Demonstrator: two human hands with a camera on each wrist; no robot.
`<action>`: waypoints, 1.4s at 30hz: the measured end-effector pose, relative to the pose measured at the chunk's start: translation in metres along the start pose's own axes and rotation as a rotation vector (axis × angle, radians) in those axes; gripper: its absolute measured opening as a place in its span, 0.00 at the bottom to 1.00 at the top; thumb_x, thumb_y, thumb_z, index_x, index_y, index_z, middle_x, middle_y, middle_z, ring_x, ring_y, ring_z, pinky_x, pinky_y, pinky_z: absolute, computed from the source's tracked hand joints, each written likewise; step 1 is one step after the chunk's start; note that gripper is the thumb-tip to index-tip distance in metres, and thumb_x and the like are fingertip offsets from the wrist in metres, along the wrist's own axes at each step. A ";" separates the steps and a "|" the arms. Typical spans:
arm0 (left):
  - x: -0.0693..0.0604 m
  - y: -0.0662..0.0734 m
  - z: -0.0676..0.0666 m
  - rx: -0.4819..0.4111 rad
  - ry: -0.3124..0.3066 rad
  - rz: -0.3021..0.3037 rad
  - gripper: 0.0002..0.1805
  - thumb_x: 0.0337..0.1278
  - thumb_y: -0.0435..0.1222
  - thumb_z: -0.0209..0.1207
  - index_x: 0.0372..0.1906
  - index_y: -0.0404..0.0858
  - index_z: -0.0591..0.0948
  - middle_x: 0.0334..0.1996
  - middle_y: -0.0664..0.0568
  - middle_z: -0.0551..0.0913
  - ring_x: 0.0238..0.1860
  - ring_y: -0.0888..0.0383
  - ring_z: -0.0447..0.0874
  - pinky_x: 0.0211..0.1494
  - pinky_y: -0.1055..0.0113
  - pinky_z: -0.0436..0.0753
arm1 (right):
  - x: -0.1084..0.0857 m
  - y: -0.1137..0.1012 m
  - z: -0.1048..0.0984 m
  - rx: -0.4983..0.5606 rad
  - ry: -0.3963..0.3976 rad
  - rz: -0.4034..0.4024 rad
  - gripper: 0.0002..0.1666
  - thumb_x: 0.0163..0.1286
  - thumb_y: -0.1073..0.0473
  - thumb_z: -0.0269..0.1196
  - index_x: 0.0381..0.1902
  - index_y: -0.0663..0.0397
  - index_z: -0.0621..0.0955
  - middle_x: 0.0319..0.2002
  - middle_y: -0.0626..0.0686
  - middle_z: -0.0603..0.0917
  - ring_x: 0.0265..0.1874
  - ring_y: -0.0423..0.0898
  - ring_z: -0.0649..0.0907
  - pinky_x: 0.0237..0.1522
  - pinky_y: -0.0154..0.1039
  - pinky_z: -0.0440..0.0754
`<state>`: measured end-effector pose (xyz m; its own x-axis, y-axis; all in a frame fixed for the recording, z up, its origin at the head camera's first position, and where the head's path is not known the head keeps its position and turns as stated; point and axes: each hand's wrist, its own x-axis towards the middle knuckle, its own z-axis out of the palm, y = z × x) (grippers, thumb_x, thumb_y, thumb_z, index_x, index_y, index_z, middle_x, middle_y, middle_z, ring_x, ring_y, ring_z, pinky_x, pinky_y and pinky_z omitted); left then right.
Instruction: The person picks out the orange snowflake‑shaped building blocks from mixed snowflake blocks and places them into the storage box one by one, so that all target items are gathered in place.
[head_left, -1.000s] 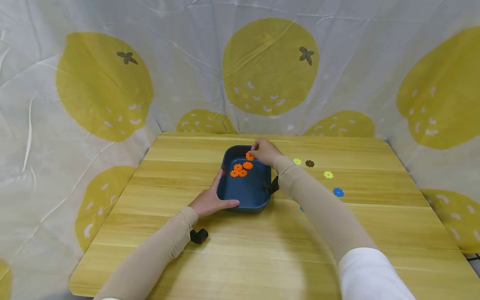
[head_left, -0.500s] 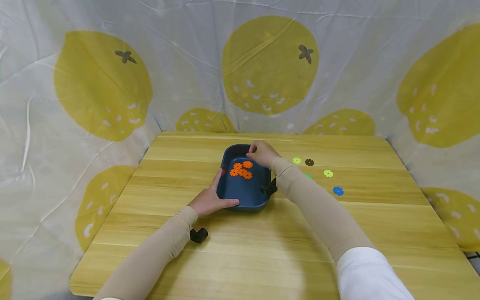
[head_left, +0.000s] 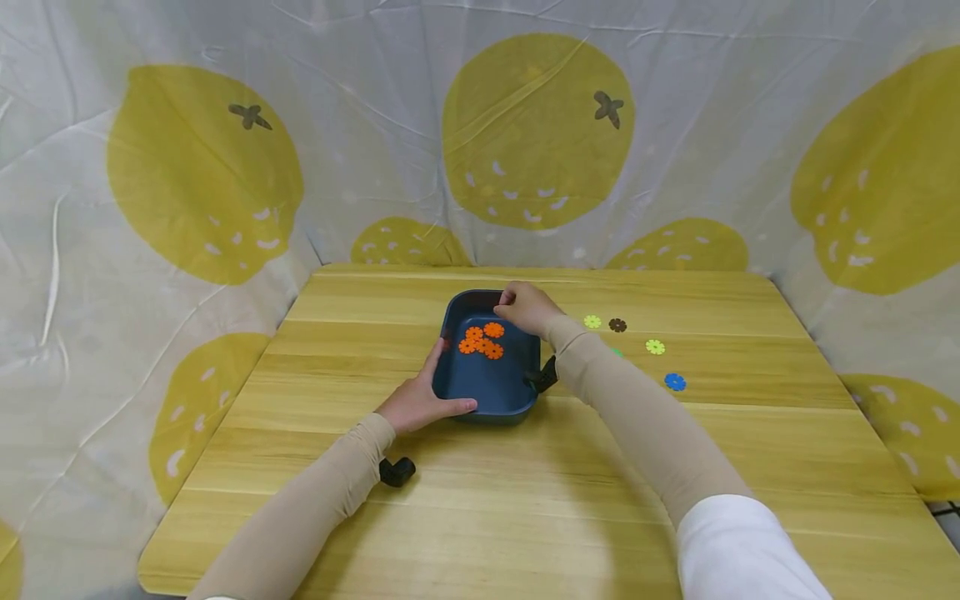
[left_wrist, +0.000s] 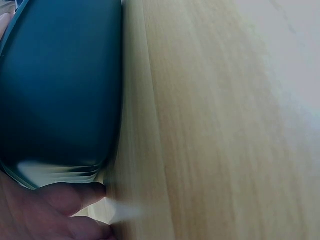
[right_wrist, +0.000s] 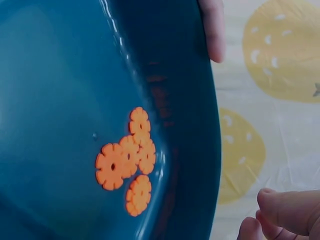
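A dark blue, deep rectangular tray (head_left: 487,392) stands on the table with several orange flower-shaped discs (head_left: 482,342) clustered inside. My left hand (head_left: 420,402) spreads round its near left corner, the thumb along the near rim and a straight finger (right_wrist: 214,32) against the outside of the left wall. Over the far right corner hovers my right hand (head_left: 529,308), fingers loosely bent. In the right wrist view, a small gap shows between its thumb (right_wrist: 285,207) and fingertips, with no disc there. The left wrist view shows mostly the tray's outer wall (left_wrist: 62,90).
Right of the tray lie a yellow-green disc (head_left: 592,322), a brown disc (head_left: 617,326), a second yellow-green disc (head_left: 655,347) and a blue disc (head_left: 675,382). A green disc is partly hidden by the right sleeve. A lemon-print cloth hangs behind the wooden table (head_left: 337,317).
The orange disc that my right hand pinched one second ago lies in the tray with the others. That hand has shifted slightly; my left hand and the tray have kept their place.
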<state>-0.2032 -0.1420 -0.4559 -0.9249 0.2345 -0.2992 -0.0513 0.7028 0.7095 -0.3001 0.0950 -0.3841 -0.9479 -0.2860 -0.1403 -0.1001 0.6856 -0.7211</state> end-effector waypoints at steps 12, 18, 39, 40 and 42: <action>0.001 -0.002 0.001 0.010 0.010 0.003 0.69 0.46 0.66 0.70 0.81 0.65 0.33 0.83 0.51 0.52 0.69 0.36 0.73 0.70 0.38 0.71 | -0.012 0.025 -0.019 0.006 0.006 0.019 0.11 0.78 0.52 0.59 0.42 0.55 0.76 0.51 0.58 0.79 0.35 0.49 0.74 0.38 0.41 0.72; 0.000 -0.002 0.001 0.009 0.013 0.005 0.69 0.46 0.65 0.71 0.81 0.64 0.33 0.82 0.50 0.53 0.68 0.35 0.74 0.70 0.38 0.72 | -0.026 0.051 -0.033 0.068 -0.002 0.037 0.11 0.78 0.53 0.59 0.43 0.57 0.75 0.51 0.60 0.78 0.27 0.47 0.70 0.31 0.40 0.70; 0.001 0.000 0.000 0.015 0.011 0.012 0.69 0.47 0.64 0.71 0.81 0.63 0.33 0.82 0.49 0.54 0.68 0.35 0.74 0.69 0.38 0.73 | -0.116 0.169 -0.065 0.059 -0.039 0.220 0.16 0.78 0.52 0.58 0.47 0.61 0.74 0.46 0.60 0.79 0.39 0.50 0.76 0.37 0.40 0.75; 0.001 0.000 0.000 0.015 0.009 0.015 0.68 0.47 0.64 0.71 0.81 0.63 0.33 0.82 0.50 0.54 0.68 0.35 0.74 0.69 0.39 0.73 | -0.122 0.172 -0.066 0.057 -0.036 0.220 0.16 0.78 0.52 0.59 0.47 0.62 0.74 0.45 0.59 0.79 0.38 0.50 0.76 0.37 0.40 0.75; 0.001 0.000 -0.001 0.015 0.006 0.020 0.68 0.47 0.64 0.71 0.81 0.63 0.33 0.83 0.53 0.51 0.68 0.36 0.74 0.69 0.38 0.73 | -0.133 0.179 -0.068 0.055 -0.025 0.221 0.17 0.77 0.52 0.59 0.46 0.63 0.74 0.43 0.58 0.79 0.37 0.49 0.76 0.37 0.40 0.75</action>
<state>-0.2040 -0.1423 -0.4557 -0.9280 0.2443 -0.2814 -0.0277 0.7078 0.7058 -0.2124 0.3012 -0.4485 -0.9371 -0.1500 -0.3152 0.1264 0.6957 -0.7071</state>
